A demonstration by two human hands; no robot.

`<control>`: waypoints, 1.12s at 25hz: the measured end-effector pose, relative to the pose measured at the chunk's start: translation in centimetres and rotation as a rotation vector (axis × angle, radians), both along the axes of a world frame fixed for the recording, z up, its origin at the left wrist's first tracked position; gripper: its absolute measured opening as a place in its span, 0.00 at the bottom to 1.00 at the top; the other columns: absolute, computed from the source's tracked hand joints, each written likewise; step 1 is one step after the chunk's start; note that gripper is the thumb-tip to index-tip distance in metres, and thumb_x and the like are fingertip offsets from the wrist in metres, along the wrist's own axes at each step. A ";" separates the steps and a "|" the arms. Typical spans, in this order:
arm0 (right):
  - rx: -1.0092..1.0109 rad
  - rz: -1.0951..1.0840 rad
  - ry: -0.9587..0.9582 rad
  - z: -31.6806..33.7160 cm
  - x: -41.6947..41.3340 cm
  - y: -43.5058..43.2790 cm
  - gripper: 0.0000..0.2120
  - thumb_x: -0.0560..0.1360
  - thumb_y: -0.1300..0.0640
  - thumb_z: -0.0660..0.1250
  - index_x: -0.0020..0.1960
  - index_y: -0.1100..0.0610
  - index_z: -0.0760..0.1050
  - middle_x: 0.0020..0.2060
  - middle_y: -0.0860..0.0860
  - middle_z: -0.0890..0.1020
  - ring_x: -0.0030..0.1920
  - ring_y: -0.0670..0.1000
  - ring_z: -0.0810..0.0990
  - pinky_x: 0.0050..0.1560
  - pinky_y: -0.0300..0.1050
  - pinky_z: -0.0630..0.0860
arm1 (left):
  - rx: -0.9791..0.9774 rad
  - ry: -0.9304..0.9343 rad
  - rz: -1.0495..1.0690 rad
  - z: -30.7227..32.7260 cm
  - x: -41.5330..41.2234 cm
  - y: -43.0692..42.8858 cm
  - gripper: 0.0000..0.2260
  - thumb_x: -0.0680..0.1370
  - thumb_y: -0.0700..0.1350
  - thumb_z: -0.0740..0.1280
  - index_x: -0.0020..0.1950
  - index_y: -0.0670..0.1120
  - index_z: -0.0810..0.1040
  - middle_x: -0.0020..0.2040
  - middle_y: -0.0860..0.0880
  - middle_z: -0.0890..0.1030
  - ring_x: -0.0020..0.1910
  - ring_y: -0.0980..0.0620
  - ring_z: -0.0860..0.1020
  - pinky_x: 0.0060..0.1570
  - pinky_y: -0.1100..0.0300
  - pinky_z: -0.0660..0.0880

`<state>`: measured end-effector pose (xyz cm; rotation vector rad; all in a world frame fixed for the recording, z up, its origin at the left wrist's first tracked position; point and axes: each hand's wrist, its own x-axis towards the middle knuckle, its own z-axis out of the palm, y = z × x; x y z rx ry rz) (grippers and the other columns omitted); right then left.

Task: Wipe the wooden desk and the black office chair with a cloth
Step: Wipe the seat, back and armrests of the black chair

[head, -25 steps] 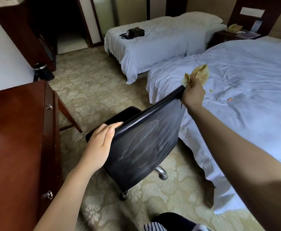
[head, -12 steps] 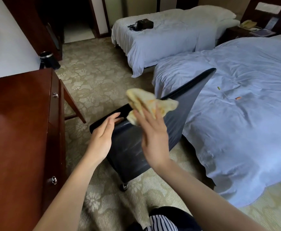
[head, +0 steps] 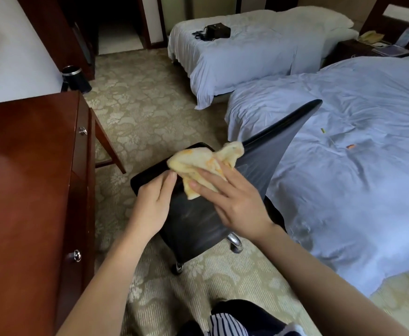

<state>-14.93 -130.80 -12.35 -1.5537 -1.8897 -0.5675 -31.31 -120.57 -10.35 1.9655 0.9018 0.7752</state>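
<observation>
Right of the wooden tabletop (head: 24,178) at frame left, the left hand (head: 150,209) rests a straight-fingered grip on the black office chair (head: 193,229) at centre, where the right hand's (head: 237,202) flat, spread grip presses the yellow cloth (head: 203,163).

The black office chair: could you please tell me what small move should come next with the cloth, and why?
Probably sweep the right hand down the backrest with the cloth. The cloth lies under its straight fingers near the backrest's top edge, the left hand rests on that edge, and the panel below looks dull and streaky.
</observation>
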 end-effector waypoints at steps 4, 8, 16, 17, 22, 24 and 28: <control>-0.041 -0.117 0.238 1.0 5.7 -0.5 0.23 0.72 0.70 0.59 0.67 0.61 0.72 0.68 0.58 0.70 0.69 0.59 0.68 0.71 0.56 0.61 | 0.106 0.029 -0.034 -0.1 0.4 0.0 0.15 0.82 0.43 0.54 0.61 0.44 0.78 0.53 0.61 0.77 0.54 0.75 0.71 0.55 0.80 0.63; -0.017 -0.355 0.491 3.0 10.8 0.7 0.22 0.72 0.68 0.55 0.63 0.61 0.76 0.66 0.58 0.73 0.68 0.56 0.68 0.69 0.48 0.62 | 0.089 0.032 -0.039 -0.2 1.0 -0.3 0.15 0.82 0.44 0.54 0.60 0.44 0.78 0.51 0.63 0.76 0.52 0.78 0.71 0.53 0.81 0.63; -0.016 -0.612 0.809 5.4 11.1 3.3 0.20 0.73 0.71 0.55 0.60 0.62 0.78 0.65 0.57 0.75 0.67 0.56 0.71 0.67 0.43 0.64 | 0.132 0.142 -0.112 0.1 2.7 -1.0 0.23 0.79 0.55 0.48 0.59 0.44 0.74 0.53 0.54 0.75 0.51 0.64 0.71 0.51 0.76 0.63; -0.029 -0.591 0.786 5.4 10.5 3.1 0.20 0.73 0.71 0.56 0.60 0.62 0.78 0.64 0.57 0.76 0.65 0.57 0.72 0.66 0.46 0.66 | 0.137 0.154 -0.114 0.0 2.9 -1.0 0.21 0.80 0.54 0.48 0.59 0.44 0.74 0.53 0.53 0.75 0.51 0.62 0.71 0.51 0.73 0.63; -0.049 -0.485 0.720 4.6 7.6 1.2 0.20 0.72 0.73 0.59 0.60 0.61 0.78 0.63 0.58 0.77 0.66 0.57 0.72 0.66 0.38 0.61 | 0.169 0.195 -0.151 0.3 3.7 -1.5 0.28 0.75 0.61 0.43 0.58 0.44 0.72 0.52 0.53 0.73 0.51 0.58 0.71 0.49 0.71 0.62; -0.073 -0.433 0.687 4.3 7.0 0.7 0.21 0.72 0.73 0.59 0.60 0.60 0.78 0.63 0.57 0.77 0.66 0.57 0.71 0.64 0.35 0.59 | 0.185 0.223 -0.160 0.5 4.0 -1.6 0.28 0.75 0.61 0.43 0.58 0.44 0.72 0.52 0.53 0.73 0.50 0.58 0.71 0.48 0.72 0.62; -0.172 -0.298 0.643 4.0 8.6 -0.2 0.20 0.74 0.71 0.60 0.62 0.58 0.77 0.64 0.56 0.76 0.69 0.57 0.68 0.69 0.41 0.60 | 0.209 0.270 -0.098 0.6 5.0 -2.6 0.18 0.81 0.51 0.47 0.57 0.43 0.72 0.51 0.52 0.73 0.48 0.58 0.70 0.46 0.73 0.62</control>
